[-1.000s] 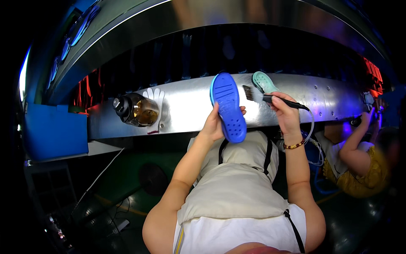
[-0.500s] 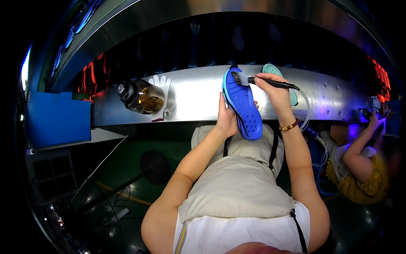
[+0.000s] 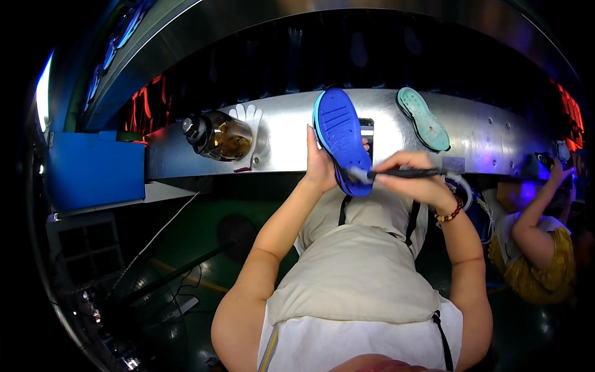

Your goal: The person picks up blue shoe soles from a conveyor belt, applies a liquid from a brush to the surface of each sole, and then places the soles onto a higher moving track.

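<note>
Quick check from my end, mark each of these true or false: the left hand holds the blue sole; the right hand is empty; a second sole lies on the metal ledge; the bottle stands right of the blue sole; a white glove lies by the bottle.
1. The left hand holds the blue sole. True.
2. The right hand is empty. False: it holds a dark brush whose tip is at the sole's lower end.
3. A second sole lies on the metal ledge. True: a teal sole, right of the blue one.
4. The bottle is right of the blue sole. False: it lies to its left.
5. A white glove lies by the bottle. True.
</note>
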